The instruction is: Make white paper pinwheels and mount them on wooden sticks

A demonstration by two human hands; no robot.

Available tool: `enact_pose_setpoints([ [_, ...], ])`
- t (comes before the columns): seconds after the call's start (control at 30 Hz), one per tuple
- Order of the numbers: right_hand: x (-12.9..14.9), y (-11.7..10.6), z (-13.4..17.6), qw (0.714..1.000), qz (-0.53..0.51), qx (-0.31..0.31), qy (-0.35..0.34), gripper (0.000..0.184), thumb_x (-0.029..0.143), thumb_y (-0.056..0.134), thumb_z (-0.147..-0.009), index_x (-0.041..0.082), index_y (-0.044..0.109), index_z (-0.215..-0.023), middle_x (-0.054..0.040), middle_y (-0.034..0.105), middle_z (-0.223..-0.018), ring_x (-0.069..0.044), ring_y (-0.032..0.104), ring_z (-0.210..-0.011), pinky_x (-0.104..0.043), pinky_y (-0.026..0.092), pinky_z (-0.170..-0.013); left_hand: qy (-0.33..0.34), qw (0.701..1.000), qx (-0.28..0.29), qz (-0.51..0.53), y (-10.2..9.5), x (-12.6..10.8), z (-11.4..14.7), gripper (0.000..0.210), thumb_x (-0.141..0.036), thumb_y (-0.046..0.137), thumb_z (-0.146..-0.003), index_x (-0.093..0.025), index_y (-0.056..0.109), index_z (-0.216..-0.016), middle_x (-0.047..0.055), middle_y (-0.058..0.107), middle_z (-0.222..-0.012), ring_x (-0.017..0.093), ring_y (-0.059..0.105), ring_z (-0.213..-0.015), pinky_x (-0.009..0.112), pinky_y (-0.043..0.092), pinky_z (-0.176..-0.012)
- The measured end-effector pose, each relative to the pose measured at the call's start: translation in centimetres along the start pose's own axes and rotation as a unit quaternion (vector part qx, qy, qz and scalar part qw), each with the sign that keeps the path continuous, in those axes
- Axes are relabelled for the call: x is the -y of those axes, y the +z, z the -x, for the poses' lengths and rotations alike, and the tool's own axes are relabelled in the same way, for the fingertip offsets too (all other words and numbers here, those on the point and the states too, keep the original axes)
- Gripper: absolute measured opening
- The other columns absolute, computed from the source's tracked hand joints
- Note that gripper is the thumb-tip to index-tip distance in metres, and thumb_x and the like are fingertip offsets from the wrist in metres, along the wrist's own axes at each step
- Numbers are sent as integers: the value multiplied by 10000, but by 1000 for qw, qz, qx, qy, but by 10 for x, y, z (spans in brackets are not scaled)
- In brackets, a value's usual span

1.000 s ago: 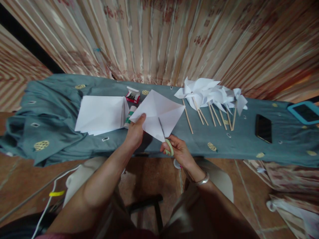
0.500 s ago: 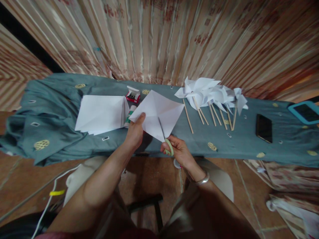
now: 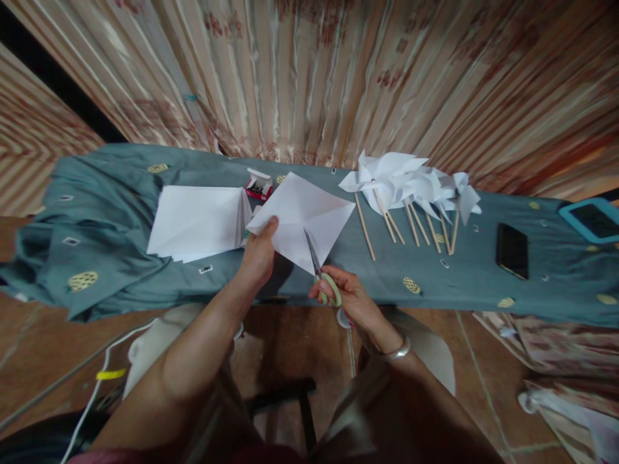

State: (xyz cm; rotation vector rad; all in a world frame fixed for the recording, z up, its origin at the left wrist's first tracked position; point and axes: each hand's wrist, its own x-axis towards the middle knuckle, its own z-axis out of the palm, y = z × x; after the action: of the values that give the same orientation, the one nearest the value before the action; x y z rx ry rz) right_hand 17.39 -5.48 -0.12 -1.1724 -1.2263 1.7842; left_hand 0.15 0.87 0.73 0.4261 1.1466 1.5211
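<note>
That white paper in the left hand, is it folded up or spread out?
Spread out: the white paper shows as a broad diamond, the left hand gripping it near one corner.

Paper (image 3: 300,212) is white, scissor handles (image 3: 336,289) pale green.

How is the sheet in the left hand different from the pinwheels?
The sheet is held up in the left hand, but the pinwheels lie on the cloth. The sheet is mostly flat, with fold lines, while the pinwheels have curled, bent blades. The sheet has no stick on it, but the pinwheels have thin wooden sticks. Both the sheet and the pinwheels' blades are white.
</note>
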Motion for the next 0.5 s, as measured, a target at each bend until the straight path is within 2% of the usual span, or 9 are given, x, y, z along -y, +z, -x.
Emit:
enact_pose_setpoints([
  [0.13, 9, -20, 11, 997, 10, 50, 59, 526, 531, 776, -700, 170, 635, -1056, 9, 651, -705, -85, 535, -550, -215, 426, -520, 14, 999, -24, 23, -1, -14, -6, 340, -154, 598, -842, -163, 612, -1182, 55, 746, -963, 203, 703, -959, 307, 574, -861],
  [0.23, 17, -44, 20, 994, 47, 47, 85, 491, 535, 784, -690, 151, 676, -976, -5, 654, -694, -94, 542, -560, -224, 432, -534, 28, 999, -30, 29, -5, -22, -10, 344, -143, 603, -834, -158, 616, -1177, 67, 751, -980, 208, 708, -969, 305, 572, -870],
  [0.3, 22, -58, 21, 997, 63, -14, 46, 475, 562, 766, -699, 162, 696, -944, -16, 667, -704, -104, 543, -564, -233, 431, -533, 23, 999, -25, 18, -8, -25, -11, 322, -142, 606, -821, -147, 632, -1142, 69, 754, -961, 216, 710, -967, 319, 570, -874],
  [0.4, 25, -71, 15, 986, 27, -159, -41, 504, 613, 769, -659, 194, 701, -931, -24, 693, -733, -111, 550, -574, -228, 413, -516, -12, 999, 24, -22, -12, -22, -6, 288, -168, 635, -785, -139, 663, -1070, 76, 758, -930, 242, 709, -967, 357, 564, -874],
  [0.43, 26, -72, 10, 980, 7, -188, -61, 518, 622, 776, -640, 200, 702, -931, -25, 699, -743, -116, 563, -589, -227, 417, -523, -27, 998, 47, -40, -14, -18, -4, 267, -185, 656, -767, -137, 678, -1029, 82, 758, -928, 252, 707, -971, 364, 558, -879],
  [0.5, 28, -72, 1, 977, -15, -199, -71, 531, 631, 785, -614, 203, 707, -920, -22, 699, -745, -123, 575, -604, -233, 431, -543, -48, 993, 88, -69, -17, -8, 1, 238, -217, 717, -715, -137, 706, -939, 92, 759, -940, 268, 697, -991, 366, 540, -905],
])
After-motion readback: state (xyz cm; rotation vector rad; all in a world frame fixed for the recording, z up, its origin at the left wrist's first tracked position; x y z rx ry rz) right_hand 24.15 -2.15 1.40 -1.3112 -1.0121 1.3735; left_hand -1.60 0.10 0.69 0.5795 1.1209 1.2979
